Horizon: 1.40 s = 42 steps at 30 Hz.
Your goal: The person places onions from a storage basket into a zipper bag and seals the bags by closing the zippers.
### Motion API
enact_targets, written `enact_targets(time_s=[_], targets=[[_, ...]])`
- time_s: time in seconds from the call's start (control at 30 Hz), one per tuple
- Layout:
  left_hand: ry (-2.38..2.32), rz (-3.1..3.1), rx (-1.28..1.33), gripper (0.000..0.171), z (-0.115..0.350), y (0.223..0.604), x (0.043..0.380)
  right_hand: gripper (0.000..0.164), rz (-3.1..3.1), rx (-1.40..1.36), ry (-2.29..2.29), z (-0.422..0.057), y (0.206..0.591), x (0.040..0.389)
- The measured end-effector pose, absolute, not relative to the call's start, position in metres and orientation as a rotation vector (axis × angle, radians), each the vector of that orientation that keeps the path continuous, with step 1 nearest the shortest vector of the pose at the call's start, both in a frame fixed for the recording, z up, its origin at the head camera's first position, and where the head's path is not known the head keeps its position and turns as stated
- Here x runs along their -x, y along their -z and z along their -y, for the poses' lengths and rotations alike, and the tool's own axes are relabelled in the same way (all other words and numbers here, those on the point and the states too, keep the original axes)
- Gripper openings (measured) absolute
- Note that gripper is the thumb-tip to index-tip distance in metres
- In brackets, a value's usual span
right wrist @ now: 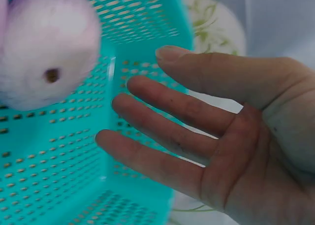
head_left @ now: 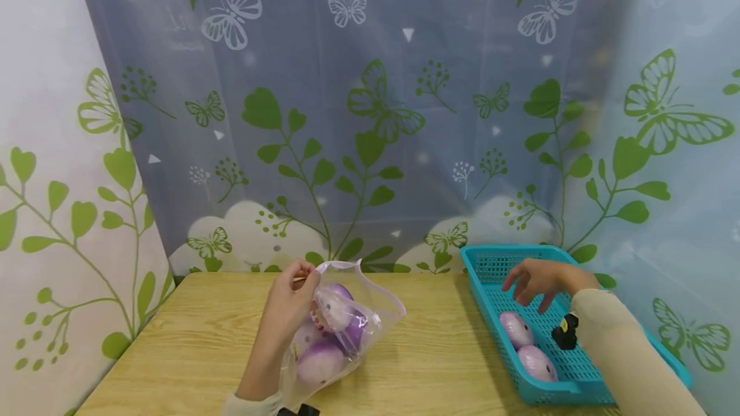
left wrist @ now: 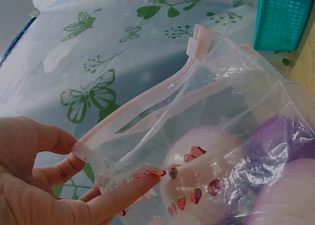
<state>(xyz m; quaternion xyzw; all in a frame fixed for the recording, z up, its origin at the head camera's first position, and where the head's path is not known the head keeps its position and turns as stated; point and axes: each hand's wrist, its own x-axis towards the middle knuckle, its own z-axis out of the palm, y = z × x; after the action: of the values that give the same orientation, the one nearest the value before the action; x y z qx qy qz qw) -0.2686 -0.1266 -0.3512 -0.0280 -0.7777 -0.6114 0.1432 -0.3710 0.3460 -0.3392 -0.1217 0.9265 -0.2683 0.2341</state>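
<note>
A clear zip bag [head_left: 370, 303] with a pink zip edge and small strawberry prints stands on the table, mouth open. My left hand [head_left: 291, 300] pinches one end of its zip edge between thumb and finger, another finger lying against the film. Inside are several round, purple-and-white vegetable-like pieces [head_left: 320, 361]. Over the blue-green plastic basket [head_left: 476, 294], my right hand [head_left: 540, 280] is held with fingers spread and nothing in them. Two more pale purple round pieces [head_left: 536, 363] with a dark spot lie along the basket's left side. The right wrist view shows one piece [right wrist: 49, 48] beyond my fingertips.
The wooden table [head_left: 428, 345] spans the room between bag and basket. A patterned curtain [head_left: 370, 146] with butterflies and leaves hangs behind the table and on both sides, and the basket stands close to it at the right.
</note>
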Motion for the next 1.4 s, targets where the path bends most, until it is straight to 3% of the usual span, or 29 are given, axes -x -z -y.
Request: enact_targets(time_s=[0.2, 0.53, 1.0, 1.4], targets=[[1.75, 2.253, 0.082, 0.014, 0.126, 0.351, 0.268, 0.038, -2.483, 0.233, 0.791, -0.355, 0.361, 0.375], [1.746, 2.259, 0.08, 0.013, 0.126, 0.351, 0.268, 0.052, -2.317, 0.133, 0.778, -0.356, 0.38, 0.379], [1.75, 2.253, 0.08, 0.015, 0.125, 0.351, 0.267, 0.038, -2.401, 0.088, 0.672, -0.354, 0.375, 0.375], [1.745, 2.247, 0.098, 0.015, 0.123, 0.35, 0.266, 0.037, -2.444, 0.064, 0.651, -0.349, 0.372, 0.373]])
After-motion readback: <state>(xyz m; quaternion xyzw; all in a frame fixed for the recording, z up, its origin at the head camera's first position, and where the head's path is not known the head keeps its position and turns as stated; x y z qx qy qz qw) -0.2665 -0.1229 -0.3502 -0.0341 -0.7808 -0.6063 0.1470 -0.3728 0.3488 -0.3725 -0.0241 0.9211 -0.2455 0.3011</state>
